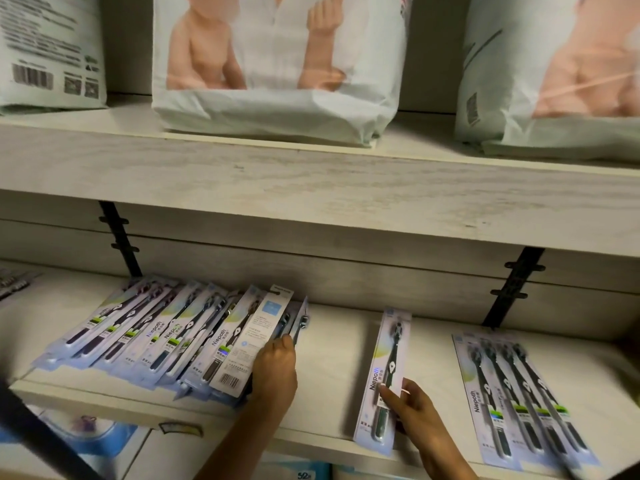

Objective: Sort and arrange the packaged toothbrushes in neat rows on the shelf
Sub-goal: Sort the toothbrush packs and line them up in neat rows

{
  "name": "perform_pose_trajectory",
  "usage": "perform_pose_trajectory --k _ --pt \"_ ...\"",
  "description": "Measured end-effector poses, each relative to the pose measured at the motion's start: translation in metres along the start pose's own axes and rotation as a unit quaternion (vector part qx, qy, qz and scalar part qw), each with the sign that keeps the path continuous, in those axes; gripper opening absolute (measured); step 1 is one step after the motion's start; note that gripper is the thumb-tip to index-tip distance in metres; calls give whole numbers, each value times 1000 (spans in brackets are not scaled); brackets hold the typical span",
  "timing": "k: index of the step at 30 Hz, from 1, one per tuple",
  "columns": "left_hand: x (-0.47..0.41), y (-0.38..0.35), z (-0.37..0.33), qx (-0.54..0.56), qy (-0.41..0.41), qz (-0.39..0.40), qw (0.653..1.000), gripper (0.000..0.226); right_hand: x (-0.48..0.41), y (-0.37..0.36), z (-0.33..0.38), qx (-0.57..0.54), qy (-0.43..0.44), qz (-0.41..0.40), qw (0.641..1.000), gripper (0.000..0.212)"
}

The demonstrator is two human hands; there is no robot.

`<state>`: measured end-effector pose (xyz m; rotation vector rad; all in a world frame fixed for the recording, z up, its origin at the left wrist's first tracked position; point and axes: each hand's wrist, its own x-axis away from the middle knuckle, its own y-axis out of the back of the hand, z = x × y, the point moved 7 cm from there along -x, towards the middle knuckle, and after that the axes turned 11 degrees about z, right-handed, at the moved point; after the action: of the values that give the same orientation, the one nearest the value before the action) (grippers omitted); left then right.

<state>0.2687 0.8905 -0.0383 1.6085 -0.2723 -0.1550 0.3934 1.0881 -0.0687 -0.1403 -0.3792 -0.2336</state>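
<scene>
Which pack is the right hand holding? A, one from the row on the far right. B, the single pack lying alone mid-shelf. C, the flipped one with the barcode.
B: the right hand pinches the lone pack between thumb and fingers, while the left hand grips the stack.

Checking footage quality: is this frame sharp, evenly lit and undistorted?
Head view: dim, shadow under the upper shelf; shelf edges slanted, slightly bowed; print legible on the single pack and left pack pile; right pack row smears toward the corner.
</scene>
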Motion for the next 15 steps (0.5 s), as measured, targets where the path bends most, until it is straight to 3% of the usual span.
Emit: perform_pose_trajectory --k 5,8,12,15 --pt "8 -1 -5 108 -32 -49 992 36 6 3 -3 -4 -5 -5 1000 16" --pt "20 -1 -9 220 -67 -111 967 36 10 15 0 29 -3 -30 999 17" --pt "25 -14 -20 435 -55 -56 897 25 16 53 16 171 4 -126 977 33" --pt "26 -29 -36 605 -20 16 796 18 14 78 28 339 -22 -154 928 30"
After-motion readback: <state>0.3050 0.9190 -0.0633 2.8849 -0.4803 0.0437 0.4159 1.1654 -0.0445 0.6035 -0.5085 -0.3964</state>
